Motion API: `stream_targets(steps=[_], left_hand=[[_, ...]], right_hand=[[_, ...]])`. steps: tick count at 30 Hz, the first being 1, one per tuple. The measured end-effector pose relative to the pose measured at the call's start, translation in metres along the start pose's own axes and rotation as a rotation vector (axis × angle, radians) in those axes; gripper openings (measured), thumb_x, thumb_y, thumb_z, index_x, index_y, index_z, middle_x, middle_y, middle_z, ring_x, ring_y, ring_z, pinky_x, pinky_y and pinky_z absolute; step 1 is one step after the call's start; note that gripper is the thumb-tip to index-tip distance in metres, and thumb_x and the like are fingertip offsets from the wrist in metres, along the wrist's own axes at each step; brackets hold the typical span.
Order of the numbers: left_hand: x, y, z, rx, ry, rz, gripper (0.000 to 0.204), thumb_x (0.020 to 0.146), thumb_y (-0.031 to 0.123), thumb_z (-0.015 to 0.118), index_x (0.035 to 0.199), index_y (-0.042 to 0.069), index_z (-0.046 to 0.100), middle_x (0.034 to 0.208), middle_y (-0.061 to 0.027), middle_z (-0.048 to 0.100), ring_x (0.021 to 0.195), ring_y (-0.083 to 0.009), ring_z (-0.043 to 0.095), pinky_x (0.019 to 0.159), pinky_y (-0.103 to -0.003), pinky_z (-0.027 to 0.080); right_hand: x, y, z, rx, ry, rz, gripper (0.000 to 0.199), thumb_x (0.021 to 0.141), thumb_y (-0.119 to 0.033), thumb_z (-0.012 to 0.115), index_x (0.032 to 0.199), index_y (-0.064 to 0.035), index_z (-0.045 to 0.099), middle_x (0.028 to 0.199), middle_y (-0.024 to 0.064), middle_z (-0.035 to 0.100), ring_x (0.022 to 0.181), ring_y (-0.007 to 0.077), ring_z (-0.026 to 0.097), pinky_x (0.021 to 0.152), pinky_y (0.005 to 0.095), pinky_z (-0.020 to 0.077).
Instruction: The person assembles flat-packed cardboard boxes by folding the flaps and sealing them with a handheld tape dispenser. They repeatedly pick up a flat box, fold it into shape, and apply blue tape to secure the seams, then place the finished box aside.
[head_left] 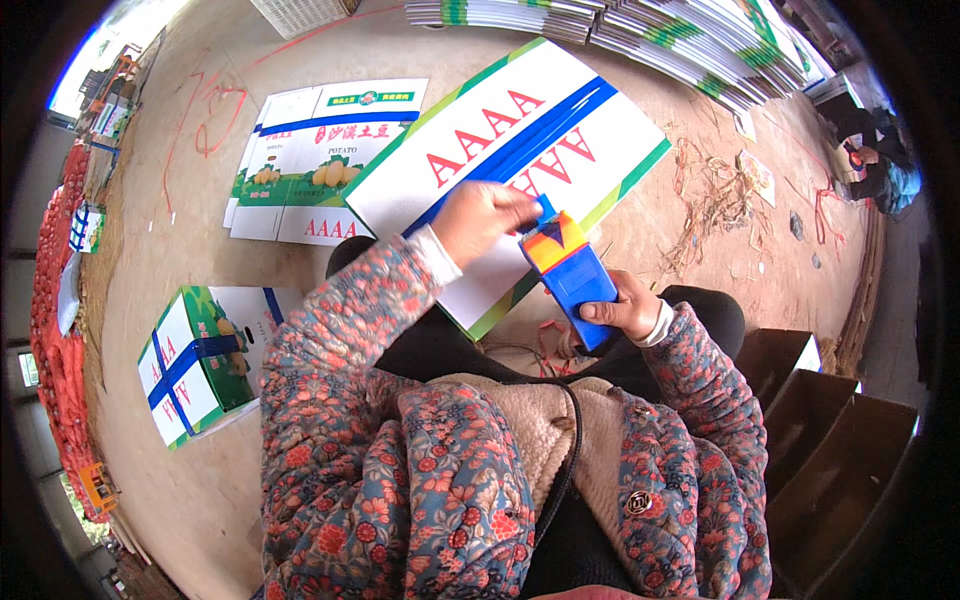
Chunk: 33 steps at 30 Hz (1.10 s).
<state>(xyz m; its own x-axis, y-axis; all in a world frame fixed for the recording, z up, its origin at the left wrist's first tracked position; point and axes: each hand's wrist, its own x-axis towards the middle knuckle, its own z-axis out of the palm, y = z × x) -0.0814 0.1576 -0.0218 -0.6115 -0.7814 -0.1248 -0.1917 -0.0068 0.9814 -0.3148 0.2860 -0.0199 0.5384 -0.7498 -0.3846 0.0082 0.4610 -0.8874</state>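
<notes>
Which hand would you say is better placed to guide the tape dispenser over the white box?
Probably the right hand: it grips the blue tape dispenser by its lower end, while the left hand only has its fingertips near the dispenser's head, over the white box.

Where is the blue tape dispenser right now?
In the head view, right of centre: the blue tape dispenser is gripped by the right hand, its tip beside the left hand.

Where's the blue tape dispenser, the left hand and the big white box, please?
Blue tape dispenser (576,285): head view, on its blue body.
Left hand (478,222): head view, on its back.
Big white box (500,130): head view, white printed face.
</notes>
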Motion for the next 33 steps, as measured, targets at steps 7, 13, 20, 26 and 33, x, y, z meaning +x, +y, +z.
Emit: stream_targets(steps=[7,13,20,26,33], left_hand=[[0.128,-0.001,-0.203,0.211,0.768,-0.066,0.031,0.086,0.026,0.065,0.101,-0.001,0.066,0.085,-0.0073,0.069,0.071,-0.0127,0.062,0.069,-0.025,0.048],[0.215,-0.085,-0.234,1.56,-0.028,-0.168,0.047,0.089,0.047,0.046,0.104,0.007,0.067,0.103,-0.0188,0.065,0.096,-0.0291,0.063,0.085,-0.036,0.045],[0.188,-0.089,-0.182,0.326,0.327,-0.093,0.065,0.092,0.055,0.039,0.117,-0.001,0.059,0.119,-0.016,0.061,0.114,-0.0304,0.054,0.098,-0.036,0.039],[0.16,-0.066,-0.16,0.764,0.033,-0.257,0.092,0.078,0.078,0.04,0.124,0.0,0.054,0.123,-0.0196,0.055,0.122,-0.0315,0.044,0.104,-0.036,0.03],[0.166,-0.08,-0.168,0.747,0.065,-0.198,0.106,0.07,0.085,0.039,0.122,-0.006,0.053,0.119,-0.0261,0.056,0.119,-0.0374,0.048,0.105,-0.043,0.03]], right_hand=[[-0.026,-0.033,-0.033,0.116,0.108,0.05,0.045,0.08,-0.024,0.071,0.11,0.0053,0.055,0.086,0.0093,0.062,0.069,0.0208,0.066,0.063,0.0318,0.0547],[-0.02,-0.016,-0.052,0.08,0.248,0.103,0.053,0.077,-0.032,0.071,0.109,0.0068,0.054,0.08,0.0119,0.064,0.065,0.0221,0.066,0.06,0.0312,0.0542],[-0.014,0.018,-0.075,0.084,0.203,0.115,0.049,0.081,-0.034,0.07,0.111,0.0033,0.057,0.091,0.0064,0.063,0.078,0.0142,0.062,0.072,0.0275,0.0507],[-0.026,0.034,-0.088,-0.049,0.153,0.067,0.053,0.081,-0.038,0.07,0.111,0.0031,0.057,0.09,0.0064,0.065,0.08,0.0145,0.061,0.073,0.028,0.05],[-0.134,0.039,-0.058,-0.018,0.322,0.422,0.037,0.083,-0.03,0.068,0.1,0.002,0.062,0.083,0.0081,0.066,0.07,0.0161,0.065,0.066,0.0305,0.0531]])
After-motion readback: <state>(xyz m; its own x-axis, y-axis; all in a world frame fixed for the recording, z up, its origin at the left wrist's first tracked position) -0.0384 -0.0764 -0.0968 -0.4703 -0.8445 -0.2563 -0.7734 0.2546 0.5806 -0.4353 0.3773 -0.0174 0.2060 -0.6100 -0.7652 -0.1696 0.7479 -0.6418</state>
